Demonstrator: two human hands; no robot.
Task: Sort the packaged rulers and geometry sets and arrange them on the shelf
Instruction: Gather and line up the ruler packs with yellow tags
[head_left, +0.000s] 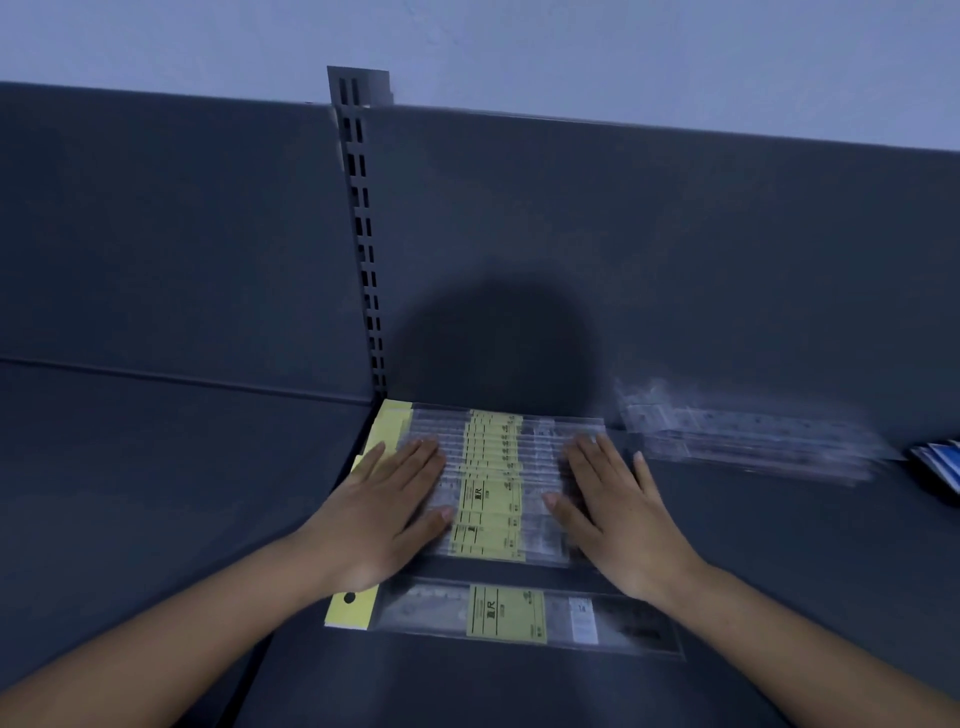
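Grips spread flat, the left hand and right hand press one fanned ruler row; one single ruler lies just behind both grips.

Yellow-labelled clear ruler packs, dark grey shelf, blue-white packets.

Left grip and right grip lie flat, palms down, fingers straight.

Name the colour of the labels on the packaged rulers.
Yellow labels with black print; head view.
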